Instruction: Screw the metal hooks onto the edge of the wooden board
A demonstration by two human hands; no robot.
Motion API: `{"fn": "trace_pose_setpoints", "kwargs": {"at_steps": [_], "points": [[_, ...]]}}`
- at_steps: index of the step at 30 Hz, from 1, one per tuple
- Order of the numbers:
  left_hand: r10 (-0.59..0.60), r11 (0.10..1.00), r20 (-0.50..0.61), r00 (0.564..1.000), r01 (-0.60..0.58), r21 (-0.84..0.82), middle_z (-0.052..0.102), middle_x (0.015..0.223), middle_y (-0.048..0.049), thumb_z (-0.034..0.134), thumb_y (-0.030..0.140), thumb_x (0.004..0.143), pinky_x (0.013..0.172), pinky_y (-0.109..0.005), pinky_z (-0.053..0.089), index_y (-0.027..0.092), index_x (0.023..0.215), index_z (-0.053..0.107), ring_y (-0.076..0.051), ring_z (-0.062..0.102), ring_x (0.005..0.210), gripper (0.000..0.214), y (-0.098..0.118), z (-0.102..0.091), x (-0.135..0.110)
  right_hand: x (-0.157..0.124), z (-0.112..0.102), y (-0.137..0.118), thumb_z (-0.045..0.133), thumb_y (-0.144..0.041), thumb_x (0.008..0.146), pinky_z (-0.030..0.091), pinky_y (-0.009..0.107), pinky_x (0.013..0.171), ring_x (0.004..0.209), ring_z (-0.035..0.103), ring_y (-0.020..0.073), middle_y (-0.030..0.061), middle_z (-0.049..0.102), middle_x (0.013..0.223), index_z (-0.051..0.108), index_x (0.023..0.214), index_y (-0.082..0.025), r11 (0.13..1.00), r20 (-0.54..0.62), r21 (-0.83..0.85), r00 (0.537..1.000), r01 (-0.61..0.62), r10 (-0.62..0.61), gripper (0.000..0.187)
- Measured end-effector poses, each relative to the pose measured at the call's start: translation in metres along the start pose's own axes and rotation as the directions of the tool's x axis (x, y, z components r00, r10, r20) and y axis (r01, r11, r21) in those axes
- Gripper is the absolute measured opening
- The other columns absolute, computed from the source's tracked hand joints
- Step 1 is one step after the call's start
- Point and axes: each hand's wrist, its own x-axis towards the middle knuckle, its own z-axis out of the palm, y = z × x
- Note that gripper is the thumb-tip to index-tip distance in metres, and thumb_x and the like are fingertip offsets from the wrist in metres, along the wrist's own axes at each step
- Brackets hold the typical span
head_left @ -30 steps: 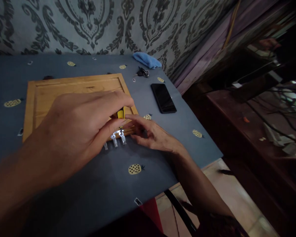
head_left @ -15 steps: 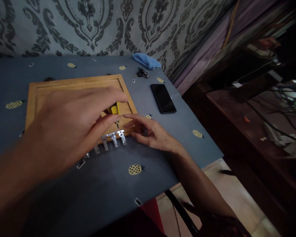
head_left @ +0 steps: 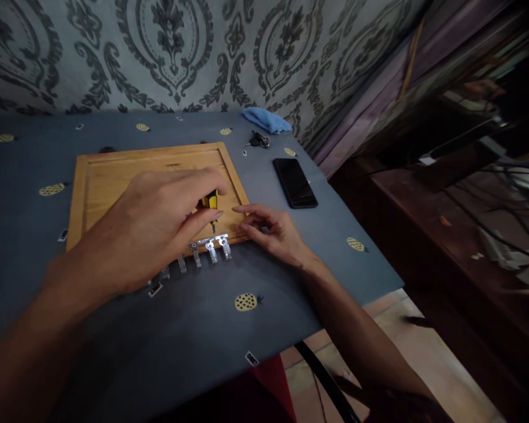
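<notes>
My left hand [head_left: 158,214] is closed around the black-and-yellow handle of a screwdriver [head_left: 210,201]. Its shaft points down at a shiny metal strip of hooks [head_left: 211,249], with the tip at or just above the strip near the right end. Several hooks hang over the near edge of a framed wooden board [head_left: 158,158], and the left ones are partly hidden behind my left hand. My right hand [head_left: 275,232] rests at the board's near right corner with fingers loosely bent and apart, holding nothing that shows.
A black phone [head_left: 295,183] lies right of the board. Behind it are keys [head_left: 258,140] and a blue cloth [head_left: 267,120] by the patterned wall. The blue tablecloth [head_left: 194,329] has pineapple prints. Dark red furniture with cables [head_left: 449,217] stands beyond the table's right edge.
My right hand has drawn slightly right, away from the screwdriver. My left hand keeps hold of the screwdriver over the hook strip. The whole view has shifted a little.
</notes>
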Motion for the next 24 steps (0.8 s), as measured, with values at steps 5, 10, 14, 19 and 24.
{"fn": "trace_pose_setpoints", "kwargs": {"at_steps": [5, 10, 14, 19, 24], "points": [[0.009, 0.995, 0.033, 0.999, -0.006, -0.096, 0.073, 0.089, 0.0012, 0.046, 0.022, 0.102, 0.062, -0.026, 0.044, 0.023, 0.096, 0.063, -0.015, 0.067, 0.074, 0.018, 0.007, 0.003, 0.000, -0.002, 0.004, -0.001, 0.062, -0.023, 0.096, 0.060, 0.029, 0.081, 0.089, 0.075, 0.0154, 0.0060, 0.077, 0.100, 0.064, 0.132, -0.018, 0.996, 0.107, 0.075, 0.993, 0.046, -0.054, 0.036], [-0.002, 0.992, 0.057, 0.998, 0.010, -0.130, 0.074, 0.090, 0.0002, 0.045, 0.021, 0.101, 0.061, -0.026, 0.047, 0.023, 0.098, 0.065, -0.015, 0.068, 0.074, 0.020, 0.011, 0.006, 0.002, -0.003, 0.005, -0.003, 0.059, -0.013, 0.092, 0.062, 0.039, 0.095, 0.103, 0.076, 0.0183, 0.0102, 0.073, 0.120, 0.062, 0.130, -0.019, 0.990, 0.195, 0.108, 0.975, 0.088, -0.108, 0.039], [0.009, 0.994, 0.039, 0.999, -0.005, -0.113, 0.074, 0.092, 0.0011, 0.047, 0.020, 0.101, 0.061, -0.025, 0.047, 0.024, 0.099, 0.065, -0.015, 0.069, 0.075, 0.018, 0.010, 0.008, 0.000, -0.002, 0.002, -0.007, 0.059, -0.014, 0.093, 0.061, 0.041, 0.097, 0.108, 0.074, 0.0204, 0.0094, 0.072, 0.120, 0.061, 0.133, -0.019, 0.992, 0.220, 0.015, 0.968, 0.124, -0.125, 0.041], [0.032, 0.995, 0.010, 0.999, -0.031, -0.094, 0.074, 0.096, 0.0023, 0.050, 0.020, 0.102, 0.064, -0.025, 0.047, 0.025, 0.103, 0.064, -0.015, 0.069, 0.078, 0.015, 0.008, 0.011, -0.003, -0.002, -0.003, -0.008, 0.071, -0.017, 0.087, 0.052, 0.051, 0.107, 0.119, 0.065, 0.0271, 0.0106, 0.072, 0.124, 0.059, 0.139, -0.019, 0.957, 0.281, -0.157, 0.940, 0.245, -0.195, 0.054], [0.032, 0.997, 0.019, 0.999, -0.031, -0.069, 0.074, 0.091, 0.0013, 0.050, 0.019, 0.102, 0.059, -0.025, 0.045, 0.022, 0.097, 0.064, -0.015, 0.068, 0.075, 0.015, 0.009, 0.009, -0.001, -0.001, -0.005, -0.010, 0.081, -0.020, 0.081, 0.048, 0.052, 0.109, 0.122, 0.062, 0.0286, 0.0094, 0.070, 0.126, 0.056, 0.142, -0.023, 0.952, 0.351, -0.195, 0.923, 0.234, -0.156, 0.066]]}}
